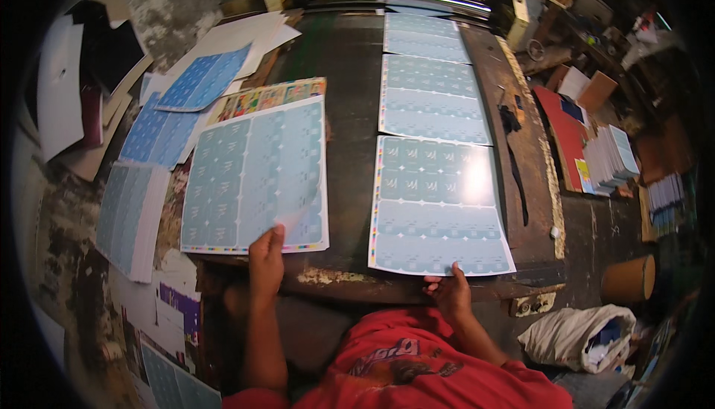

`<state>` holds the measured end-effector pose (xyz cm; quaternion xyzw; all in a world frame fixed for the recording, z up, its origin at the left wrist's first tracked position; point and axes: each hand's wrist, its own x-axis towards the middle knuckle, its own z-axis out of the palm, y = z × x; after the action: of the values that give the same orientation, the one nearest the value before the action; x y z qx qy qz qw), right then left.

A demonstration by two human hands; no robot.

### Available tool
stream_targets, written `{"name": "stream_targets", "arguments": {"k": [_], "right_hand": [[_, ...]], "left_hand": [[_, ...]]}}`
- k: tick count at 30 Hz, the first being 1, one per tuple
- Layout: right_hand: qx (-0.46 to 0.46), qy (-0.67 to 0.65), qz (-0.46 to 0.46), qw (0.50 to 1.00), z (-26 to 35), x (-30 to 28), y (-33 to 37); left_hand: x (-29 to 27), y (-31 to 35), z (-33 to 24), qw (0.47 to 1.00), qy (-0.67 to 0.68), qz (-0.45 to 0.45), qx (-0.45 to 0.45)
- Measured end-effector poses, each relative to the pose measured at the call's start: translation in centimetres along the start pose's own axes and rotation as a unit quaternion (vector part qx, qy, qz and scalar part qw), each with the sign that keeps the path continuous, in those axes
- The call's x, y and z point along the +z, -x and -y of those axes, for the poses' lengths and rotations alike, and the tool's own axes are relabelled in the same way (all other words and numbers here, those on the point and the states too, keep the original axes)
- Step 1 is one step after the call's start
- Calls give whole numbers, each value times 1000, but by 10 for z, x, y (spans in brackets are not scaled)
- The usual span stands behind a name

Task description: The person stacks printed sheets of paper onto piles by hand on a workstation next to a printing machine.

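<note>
A stack of pale blue-green printed sheets (253, 178) with a coloured strip along the near edge lies on the left of the dark machine bed. My left hand (267, 254) is closed on the near edge of the top sheet, thumb on top, and the paper blurs beside the thumb. On the right of the bed, my right hand (451, 287) pinches the near edge of another printed sheet (439, 223), which shines with glare. Beyond that sheet, a second printed sheet (436, 96) and a third (421, 35) run in line toward metal rollers (402, 1).
Blue printed sheets (205, 78) and a further stack (126, 215) lie at the left. A black strap (512, 156) rests along the bed's right side. On the right are a red board (555, 130), stacked cards (607, 160), a brown cylinder (629, 279) and a white sack (577, 334).
</note>
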<state>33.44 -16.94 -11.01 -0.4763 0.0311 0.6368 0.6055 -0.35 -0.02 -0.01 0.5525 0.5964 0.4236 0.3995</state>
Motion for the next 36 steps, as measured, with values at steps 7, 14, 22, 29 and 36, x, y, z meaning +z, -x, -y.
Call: {"name": "stream_targets", "arguments": {"k": [7,14,22,29,36], "right_hand": [[-51,1,-67,996,6,14,2],[-30,-5,144,989,32,39,20],[9,38,68,997,18,1,20],[60,132,32,989,-16,-37,57],[88,163,12,983,-18,-31,86]], "left_hand": [[22,15,-15,979,-115,-61,157],[32,47,-27,922,-69,289,250],[32,30,-30,903,-247,131,328],[22,7,1,889,-328,29,320],[25,7,1,890,-331,27,314]]}}
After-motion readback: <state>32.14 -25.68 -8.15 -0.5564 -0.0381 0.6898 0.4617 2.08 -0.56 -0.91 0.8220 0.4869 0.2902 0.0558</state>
